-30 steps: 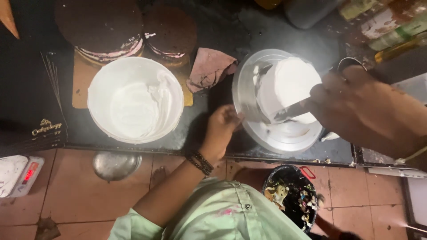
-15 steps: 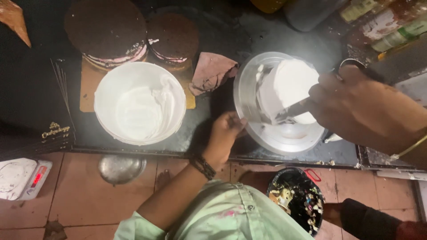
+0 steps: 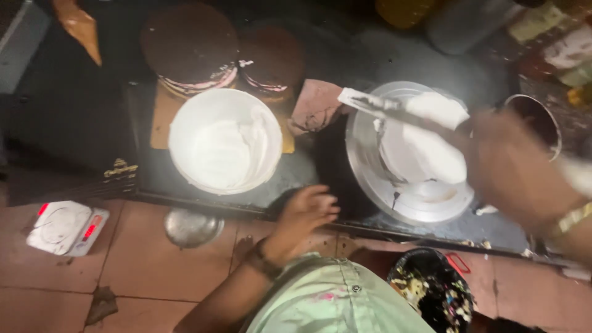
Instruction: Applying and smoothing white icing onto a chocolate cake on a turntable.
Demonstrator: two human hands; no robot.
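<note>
From the head camera, the right hand (image 3: 512,169), blurred, is gripping a cream-smeared palette knife (image 3: 382,106) that is stretching leftward over the white frosted cake (image 3: 425,148) on the metal turntable (image 3: 370,179). The left hand (image 3: 305,213), fingers loosely curled and holding nothing, is hovering at the dark desk (image 3: 308,166) edge just beside the turntable. A white cream bucket (image 3: 225,140) is sitting to the left, with two chocolate cakes (image 3: 191,49) behind it. A kitchen scale (image 3: 66,228) and a scrap-filled bin (image 3: 431,293) are lying on the tiled floor (image 3: 148,271).
</note>
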